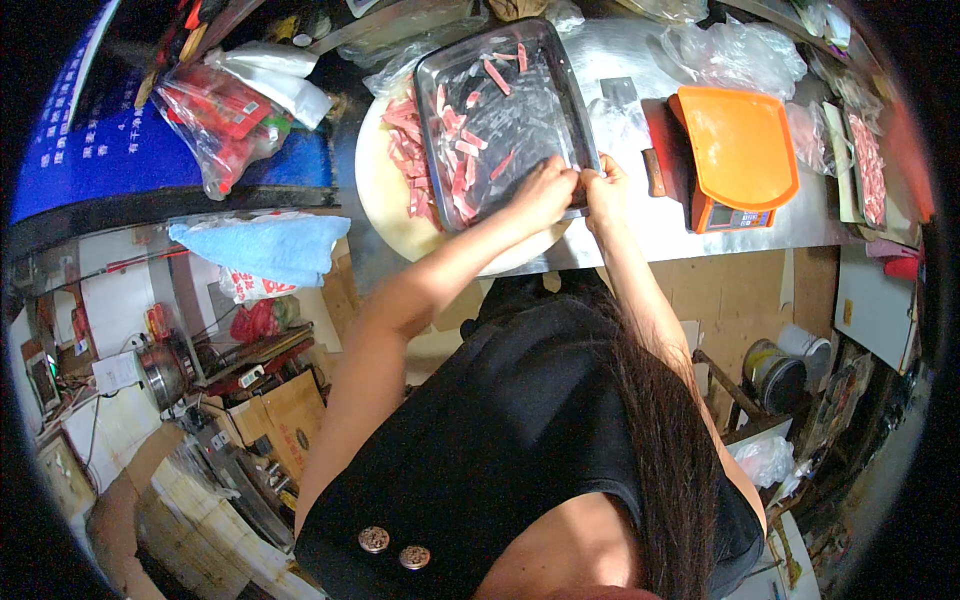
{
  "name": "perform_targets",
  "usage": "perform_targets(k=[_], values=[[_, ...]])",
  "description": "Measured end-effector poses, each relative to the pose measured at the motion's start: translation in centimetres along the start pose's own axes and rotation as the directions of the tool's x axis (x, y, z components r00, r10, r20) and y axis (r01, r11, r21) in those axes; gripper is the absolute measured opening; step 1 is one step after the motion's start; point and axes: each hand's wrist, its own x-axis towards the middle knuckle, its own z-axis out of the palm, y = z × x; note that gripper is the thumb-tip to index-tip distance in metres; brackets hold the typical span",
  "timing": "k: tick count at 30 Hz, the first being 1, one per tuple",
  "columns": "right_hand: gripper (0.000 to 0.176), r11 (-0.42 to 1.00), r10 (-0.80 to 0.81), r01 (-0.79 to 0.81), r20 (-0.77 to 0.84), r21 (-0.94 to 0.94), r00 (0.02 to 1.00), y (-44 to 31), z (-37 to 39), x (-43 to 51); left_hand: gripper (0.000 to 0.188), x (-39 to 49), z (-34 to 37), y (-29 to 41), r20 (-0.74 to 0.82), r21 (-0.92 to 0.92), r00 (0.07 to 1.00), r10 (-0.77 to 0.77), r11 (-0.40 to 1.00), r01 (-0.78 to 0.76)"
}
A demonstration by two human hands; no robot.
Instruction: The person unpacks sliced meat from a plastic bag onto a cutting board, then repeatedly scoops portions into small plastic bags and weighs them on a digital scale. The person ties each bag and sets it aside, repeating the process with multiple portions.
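Observation:
A dark rectangular tray [517, 97] lies over a round pale cutting board [373, 184]. Several strips of raw pink meat [459, 142] are scattered inside it, mostly along its left side. More meat strips [409, 150] are heaped on the board, partly covered by the tray. My right hand [606, 191] grips the tray's near right corner from outside. Beside it, my left hand [546, 189] reaches over the near edge with curled fingers, close to the right fingertips. Whether those left fingers hold something small is hidden.
An orange scale [739, 150] stands right of the tray on the metal table [806, 225]. Between them lies a wooden handle [654, 172]. Plastic bags [735, 56] line the back. A meat-filled tray [870, 169] sits far right; a blue towel [262, 247] hangs left.

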Motion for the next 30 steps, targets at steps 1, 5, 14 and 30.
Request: perform_targets(k=[1,5,14,30], values=[[0.022,1.000,-0.018,0.018,-0.003,-0.009,1.000,0.3,0.1,0.1,0.012,0.0,0.4,0.6,0.036,-0.016,0.997,-0.068,0.997,0.069],[0.026,0.998,-0.056,0.055,0.036,0.017,0.998,-0.6,0.7,0.4,0.023,0.3,-0.7,1.6,-0.268,-0.112,0.963,0.022,0.992,-0.053],[0.019,0.998,0.016,-0.015,0.014,-0.057,1.000,-1.8,0.5,-0.8,0.018,1.2,-2.0,-1.7,-0.281,0.072,0.901,0.330,0.944,-0.323],[0.012,1.000,-0.010,0.009,0.051,0.006,0.999,-6.4,1.0,-4.1,0.023,7.0,-7.2,-11.8,-0.422,0.267,0.904,0.076,0.963,0.044]])
